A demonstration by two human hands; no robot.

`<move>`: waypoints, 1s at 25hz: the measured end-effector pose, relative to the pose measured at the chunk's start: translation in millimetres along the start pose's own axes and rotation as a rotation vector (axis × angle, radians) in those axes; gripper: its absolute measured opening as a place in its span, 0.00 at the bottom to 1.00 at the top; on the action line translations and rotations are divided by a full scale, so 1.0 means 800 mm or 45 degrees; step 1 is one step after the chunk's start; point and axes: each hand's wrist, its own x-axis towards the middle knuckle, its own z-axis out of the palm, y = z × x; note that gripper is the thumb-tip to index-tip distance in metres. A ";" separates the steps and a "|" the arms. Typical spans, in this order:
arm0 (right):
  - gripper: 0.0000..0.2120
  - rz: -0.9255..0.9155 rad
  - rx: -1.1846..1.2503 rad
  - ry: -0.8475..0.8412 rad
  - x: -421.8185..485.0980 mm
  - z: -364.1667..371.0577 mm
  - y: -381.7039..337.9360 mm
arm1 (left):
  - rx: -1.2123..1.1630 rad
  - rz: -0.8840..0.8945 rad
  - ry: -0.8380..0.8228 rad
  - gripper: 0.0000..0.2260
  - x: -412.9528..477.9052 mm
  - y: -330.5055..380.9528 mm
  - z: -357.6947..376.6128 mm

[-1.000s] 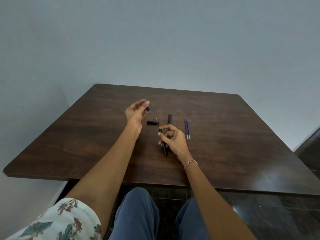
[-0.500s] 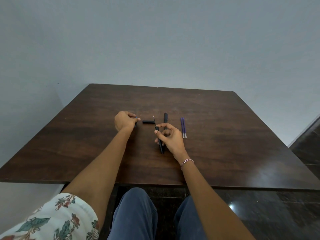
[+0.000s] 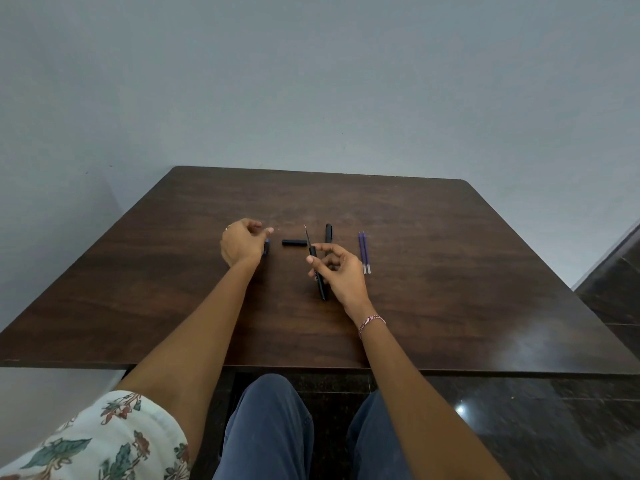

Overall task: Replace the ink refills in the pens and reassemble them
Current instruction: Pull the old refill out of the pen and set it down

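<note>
My right hand [image 3: 341,277] is shut on a black pen barrel [image 3: 321,285], held between thumb and fingers just above the table, with a thin refill tip [image 3: 306,233] sticking out of its far end. My left hand [image 3: 242,244] rests low on the table with thumb and fingers loosely apart. A small black piece with a blue end [image 3: 266,247] lies at its fingertips, partly hidden. A short black cap [image 3: 294,242] lies between the hands. A second black pen [image 3: 328,233] lies behind my right hand. Two purple refills [image 3: 363,252] lie side by side to the right.
All of this is on a dark brown wooden table [image 3: 450,271] set against a plain grey wall. The near edge is above my knees in blue trousers [image 3: 270,427]. Dark glossy floor tiles [image 3: 554,427] show at the right.
My left hand came down from a raised position to the table with the blue-ended piece, and its fingers have loosened. My right hand has kept hold of the pen barrel.
</note>
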 end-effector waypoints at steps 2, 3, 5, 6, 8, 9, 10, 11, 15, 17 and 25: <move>0.14 -0.005 0.029 0.020 0.000 -0.001 -0.001 | -0.143 0.068 0.019 0.10 -0.002 0.007 -0.003; 0.15 -0.001 0.048 0.032 0.000 -0.001 -0.002 | -0.259 0.094 0.001 0.09 -0.005 0.012 -0.005; 0.15 0.003 0.070 0.060 0.000 -0.001 -0.003 | -0.508 0.123 -0.125 0.08 -0.014 0.025 -0.005; 0.15 0.004 0.077 0.074 0.000 -0.001 -0.004 | -0.619 0.130 -0.242 0.07 -0.022 0.030 -0.003; 0.14 0.002 0.097 0.096 -0.001 -0.001 -0.003 | -0.810 0.099 -0.547 0.06 -0.038 0.038 0.002; 0.14 -0.001 0.102 0.102 -0.001 -0.001 -0.003 | -0.898 0.068 -0.693 0.06 -0.045 0.041 0.004; 0.13 -0.006 0.102 0.108 -0.001 -0.002 -0.003 | -0.973 0.042 -0.793 0.04 -0.051 0.044 0.006; 0.13 -0.007 0.102 0.115 -0.001 -0.002 -0.002 | -1.032 0.022 -0.836 0.03 -0.055 0.046 0.007; 0.13 0.006 0.097 0.139 0.001 -0.003 -0.001 | -1.057 -0.012 -0.809 0.01 -0.057 0.048 0.007; 0.13 -0.001 0.087 0.136 0.001 -0.002 0.000 | -1.008 -0.014 -0.808 0.02 -0.058 0.047 0.007; 0.12 -0.004 0.082 0.125 0.001 -0.002 0.000 | -0.932 -0.057 -0.745 0.03 -0.059 0.061 0.015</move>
